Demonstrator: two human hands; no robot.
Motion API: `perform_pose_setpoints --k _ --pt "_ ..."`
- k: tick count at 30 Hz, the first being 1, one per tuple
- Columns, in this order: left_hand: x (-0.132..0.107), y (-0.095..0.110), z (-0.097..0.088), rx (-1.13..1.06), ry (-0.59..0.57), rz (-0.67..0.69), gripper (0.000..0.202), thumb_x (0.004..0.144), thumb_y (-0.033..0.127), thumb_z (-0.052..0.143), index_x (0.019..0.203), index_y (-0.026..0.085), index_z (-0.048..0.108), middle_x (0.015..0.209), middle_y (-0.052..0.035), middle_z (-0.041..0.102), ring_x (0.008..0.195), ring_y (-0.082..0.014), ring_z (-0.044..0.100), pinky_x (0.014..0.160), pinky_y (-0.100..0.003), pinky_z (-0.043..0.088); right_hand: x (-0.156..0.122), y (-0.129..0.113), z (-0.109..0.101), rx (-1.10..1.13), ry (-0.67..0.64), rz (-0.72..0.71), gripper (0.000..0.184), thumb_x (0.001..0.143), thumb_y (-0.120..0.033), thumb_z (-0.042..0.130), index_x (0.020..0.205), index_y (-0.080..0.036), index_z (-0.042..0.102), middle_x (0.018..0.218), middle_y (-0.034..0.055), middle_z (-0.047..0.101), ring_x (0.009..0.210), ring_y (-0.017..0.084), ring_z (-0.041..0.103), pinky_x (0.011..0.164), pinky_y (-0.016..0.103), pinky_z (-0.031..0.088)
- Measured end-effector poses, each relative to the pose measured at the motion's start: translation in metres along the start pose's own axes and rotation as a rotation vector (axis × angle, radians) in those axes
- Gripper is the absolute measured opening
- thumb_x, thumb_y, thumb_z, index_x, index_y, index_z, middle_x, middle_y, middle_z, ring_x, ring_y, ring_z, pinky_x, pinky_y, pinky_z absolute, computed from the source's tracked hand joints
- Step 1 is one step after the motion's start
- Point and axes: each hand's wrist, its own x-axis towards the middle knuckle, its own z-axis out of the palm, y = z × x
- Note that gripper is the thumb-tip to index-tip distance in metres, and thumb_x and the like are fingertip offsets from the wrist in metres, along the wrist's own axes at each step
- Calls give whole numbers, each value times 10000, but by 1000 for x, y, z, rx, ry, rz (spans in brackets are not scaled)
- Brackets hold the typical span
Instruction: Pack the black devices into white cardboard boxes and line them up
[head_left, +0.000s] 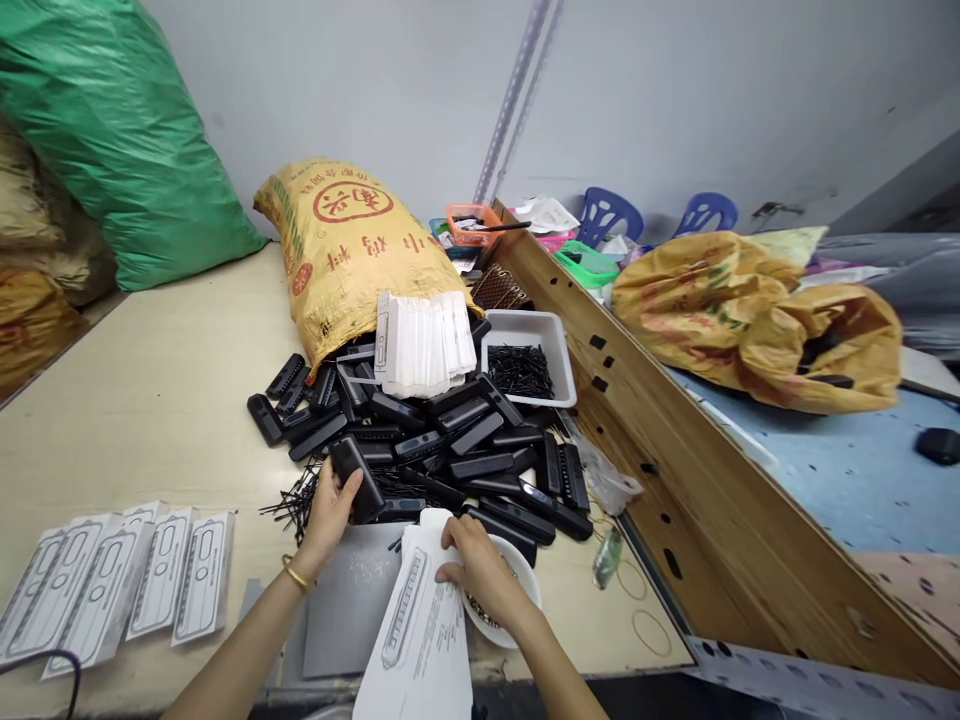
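My left hand (330,515) is closed round the side of a black oblong plastic case (357,478), lifted at the near edge of the pile. My right hand (484,570) has its curled fingers and thumb on the right edge of a white printed card (420,610), which bears a line drawing of a long toothed strip. This card lies among white sheets at the table's front edge. Just behind both hands spreads a heap of black plastic cases (472,465). Partly under my right hand is a white bowl (527,580) of small metal bits. A grey board (341,610) lies between my forearms.
Several bagged printed cards (97,590) lie at left. A yellow woven sack (360,260) and a bundle of white cards (424,345) stand behind the heap. A white tray (564,365) holds thin black pieces. A wooden board (675,480) edges the table at right.
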Motion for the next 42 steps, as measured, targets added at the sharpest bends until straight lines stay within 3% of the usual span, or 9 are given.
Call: perform_pose_setpoints --k 3,7,10,15,19,23,31,36,42 --pt "17 -10 8 326 30 176 391 873 441 410 1178 201 460 1017 -89 630 924 -202 609 810 -363 485 5 3 -3 37 -34 -45 99 677 -107 511 711 -193 475 844 27 515 883 197 474 726 272 345" --pt "33 -23 19 521 115 255 394 835 428 482 1129 172 539 1142 -135 512 1109 -282 456 958 -484 341 6 6 -3 69 37 -83 99 690 -97 475 695 -193 455 806 16 516 839 181 463 716 267 319" --pt "36 -29 26 652 145 300 431 848 421 458 1192 168 518 1150 -145 456 1116 -299 403 951 -511 310 6 7 -2 94 47 -71 95 706 -108 477 687 -193 437 782 10 528 813 176 464 705 267 304" --pt "38 -29 29 793 61 373 493 852 408 470 1303 217 415 1116 -114 486 1046 -268 449 879 -459 369 9 6 -8 97 10 -99 106 731 -120 465 678 -194 411 731 0 529 742 162 467 640 254 286" --pt "41 -23 28 845 -77 437 359 818 397 541 1143 245 550 982 -51 566 945 -235 517 837 -413 408 13 2 -18 74 -12 -130 99 741 -115 441 688 -193 414 721 -6 524 740 156 472 656 250 294" --pt "42 -21 28 842 -141 482 286 809 385 559 1033 210 591 940 -50 575 921 -218 539 833 -373 439 15 -1 -21 -15 -71 -119 122 700 -85 446 658 -189 398 689 -11 509 707 148 461 664 251 295" --pt "41 -20 30 724 -105 417 349 806 354 556 1124 210 537 1007 -68 546 983 -238 525 877 -410 434 17 4 -18 -53 -121 -133 120 689 -66 449 676 -185 438 713 -6 527 702 141 468 621 236 290" --pt "42 -16 27 579 -118 339 260 767 368 591 966 200 602 943 -57 592 933 -232 553 871 -405 432 20 4 -19 -62 -142 -152 136 651 -90 564 588 -165 470 770 16 529 758 151 492 641 232 319" --pt "44 -11 18 325 -59 170 423 863 492 372 974 135 571 883 -88 656 766 -183 620 674 -296 498 38 -18 -24 76 159 -154 122 839 -199 435 766 -192 532 815 19 571 751 153 528 660 250 359"
